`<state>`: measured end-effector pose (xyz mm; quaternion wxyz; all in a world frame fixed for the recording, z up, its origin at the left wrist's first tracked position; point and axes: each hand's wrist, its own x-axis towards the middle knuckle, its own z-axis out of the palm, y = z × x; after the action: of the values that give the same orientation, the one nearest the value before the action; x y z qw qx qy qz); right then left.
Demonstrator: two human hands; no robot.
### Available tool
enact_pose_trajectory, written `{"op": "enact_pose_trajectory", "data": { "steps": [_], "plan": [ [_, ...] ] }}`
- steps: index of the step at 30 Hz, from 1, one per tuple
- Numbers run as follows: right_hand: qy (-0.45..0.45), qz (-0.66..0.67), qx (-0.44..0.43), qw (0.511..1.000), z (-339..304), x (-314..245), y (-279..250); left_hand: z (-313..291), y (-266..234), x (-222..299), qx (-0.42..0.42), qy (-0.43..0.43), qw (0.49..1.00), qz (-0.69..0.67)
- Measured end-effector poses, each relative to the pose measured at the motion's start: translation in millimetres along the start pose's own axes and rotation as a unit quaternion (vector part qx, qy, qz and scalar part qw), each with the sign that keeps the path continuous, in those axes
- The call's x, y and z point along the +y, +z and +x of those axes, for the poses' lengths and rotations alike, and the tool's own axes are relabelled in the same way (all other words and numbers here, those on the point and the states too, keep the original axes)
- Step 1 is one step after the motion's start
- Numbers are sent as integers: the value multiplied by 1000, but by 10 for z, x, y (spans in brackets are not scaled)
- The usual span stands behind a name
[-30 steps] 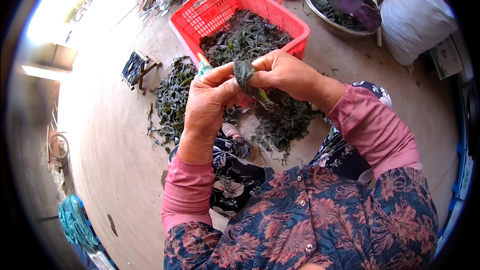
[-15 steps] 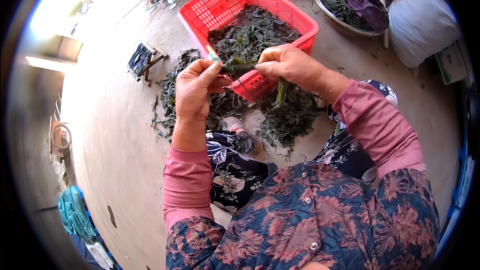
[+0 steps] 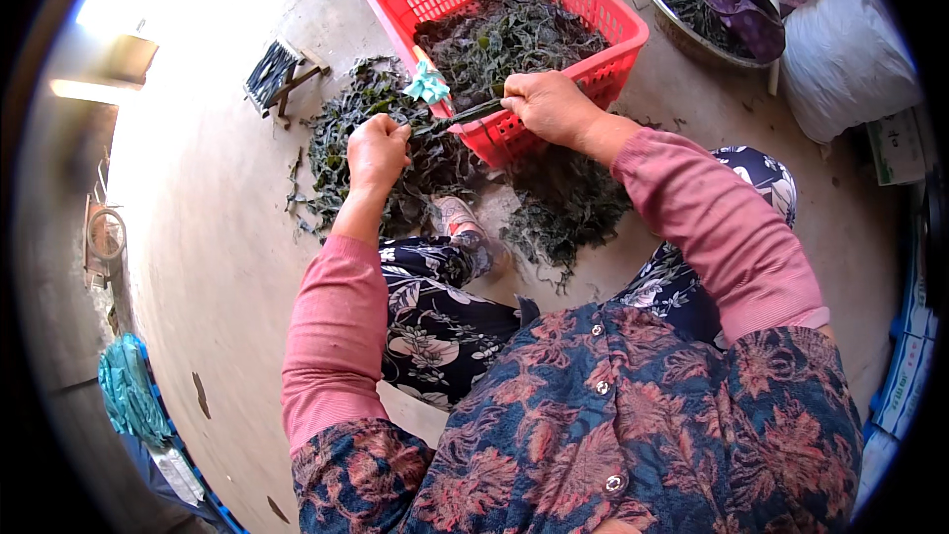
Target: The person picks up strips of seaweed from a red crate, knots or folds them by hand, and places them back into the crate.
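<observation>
Pale floor [image 3: 217, 287]; left hand [image 3: 377, 154], right hand [image 3: 554, 111] hold dark strand [image 3: 474, 114] taut.

Print too blurred to read marks the white carton [image 3: 896, 150] and blue-and-white packages [image 3: 905, 386]

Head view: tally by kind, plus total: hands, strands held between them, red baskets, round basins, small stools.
Hands: 2 (left hand, right hand)
Held dark leafy strand: 1
Red basket: 1
Round basin: 1
Small stool: 1
Total: 6
</observation>
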<state>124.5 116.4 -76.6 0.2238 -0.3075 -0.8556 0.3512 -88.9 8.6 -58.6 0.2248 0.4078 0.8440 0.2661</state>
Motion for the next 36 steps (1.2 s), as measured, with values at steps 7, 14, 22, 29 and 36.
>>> {"op": "enact_pose_trajectory", "data": {
  "steps": [7, 14, 22, 29, 36],
  "plan": [
    [54, -90, -51, 993, 32, -43, 165, 149, 255, -192, 52, 68, 963, 256],
    [72, -109, -156, 979, 93, -76, 339, 185, 258, -282, 10, 57, 938, 341],
    [-20, -101, -96, 990, -149, 367, -84, 250, -199, -791, 86, -53, 922, 375],
    [154, 472, -98, 862, 85, -224, -790, 130, -286, -107, 73, -38, 991, 104],
    [68, 667, -49, 740, -111, -461, -1025, -704, 254, 1070, -342, -1, 800, -494]
  ]
}}
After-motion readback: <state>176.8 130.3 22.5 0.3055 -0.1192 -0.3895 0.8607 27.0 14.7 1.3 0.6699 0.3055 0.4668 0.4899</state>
